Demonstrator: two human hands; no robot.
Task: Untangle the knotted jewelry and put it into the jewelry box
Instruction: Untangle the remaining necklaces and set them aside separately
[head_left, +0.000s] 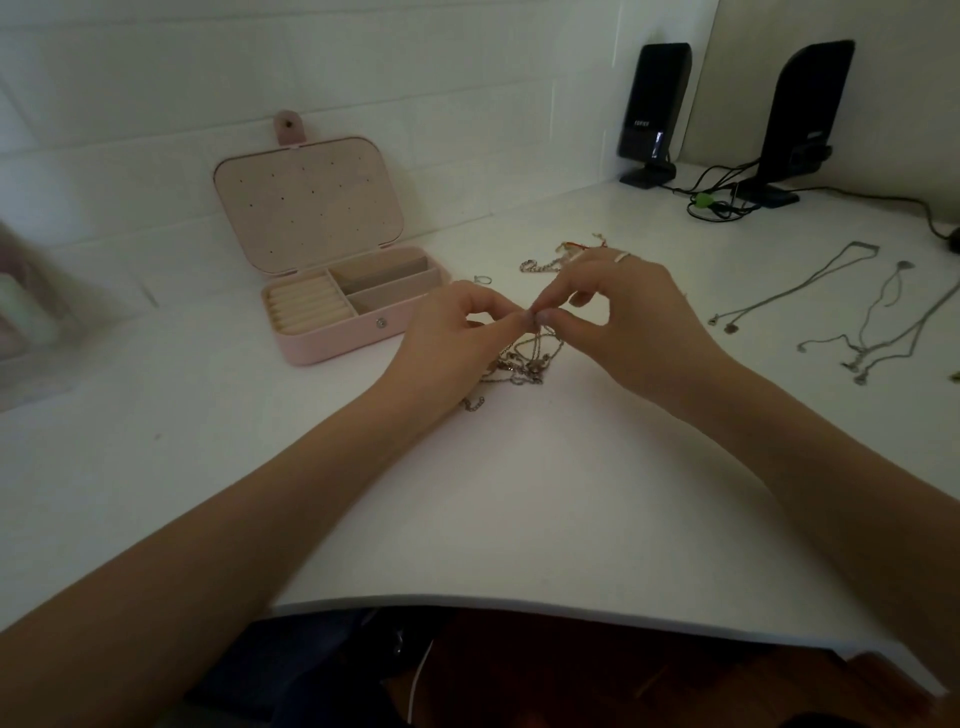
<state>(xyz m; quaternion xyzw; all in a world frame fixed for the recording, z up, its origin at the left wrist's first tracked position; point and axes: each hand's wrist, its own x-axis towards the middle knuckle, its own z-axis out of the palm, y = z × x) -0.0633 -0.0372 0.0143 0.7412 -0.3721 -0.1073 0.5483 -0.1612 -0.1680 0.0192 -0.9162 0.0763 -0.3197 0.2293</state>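
A tangle of thin silver chains lies on the white desk at the middle. My left hand and my right hand meet just above it, each pinching a strand of the tangle between thumb and fingertips at the same spot. Loops of chain hang from the pinch down to the pile. The pink jewelry box stands open to the left of my hands, lid up, with ring rolls and bare compartments inside.
Several separate necklaces lie spread at the right. More small chains and a red-threaded piece sit behind my hands, and a small ring near the box. Two black speakers with cables stand at the back right.
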